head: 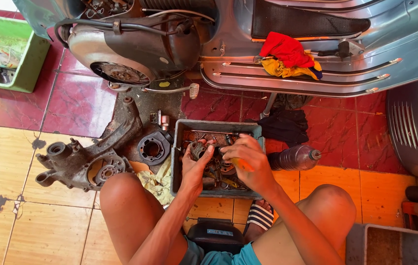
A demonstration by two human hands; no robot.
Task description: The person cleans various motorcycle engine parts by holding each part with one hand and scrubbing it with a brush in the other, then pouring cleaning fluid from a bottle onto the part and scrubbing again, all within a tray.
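Over the grey tray [184, 128], my left hand [195, 164] grips a small round part [198, 149]; my right hand [245, 162], just beside, clenches something yellow [233, 163]

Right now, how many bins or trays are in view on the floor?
3: a grey parts tray under both hands, a green bin top left, a grey box bottom right. Others may lie out of frame.

Count it up: 2 hands [196, 167] over 1 grey parts tray [179, 147], 1 engine casing [81, 164] on the floor, 1 dark plastic bottle [295, 158], 1 green crate [29, 59], 1 scooter [317, 64], 1 red rag [285, 49].
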